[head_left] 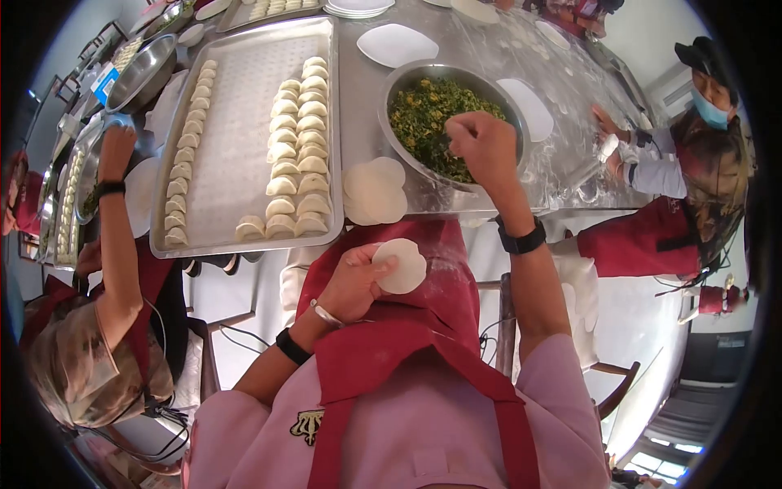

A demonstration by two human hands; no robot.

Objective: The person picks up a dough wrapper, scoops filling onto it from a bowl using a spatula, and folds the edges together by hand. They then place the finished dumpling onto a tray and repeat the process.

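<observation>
My left hand (349, 284) is closed around the edge of a round dumpling wrapper (405, 269), held flat in front of the red apron. My right hand (487, 148) is closed over a steel bowl (384, 110) of chopped green and yellow filling (422, 104). Its curled fingers hide whatever they may hold. A stack of round wrappers (375, 194) lies at the table's near edge, left of the bowl. Beside it a large metal tray (232, 122) carries rows of folded dumplings (282, 151) along both sides.
White plates (397, 46) lie around the bowl on the floury steel table (570, 90). At the right stands a co-worker (705, 155) with hands at the table edge. Another person's arm (118, 220) reaches over a bowl at the left. Chairs (615, 391) stand behind me.
</observation>
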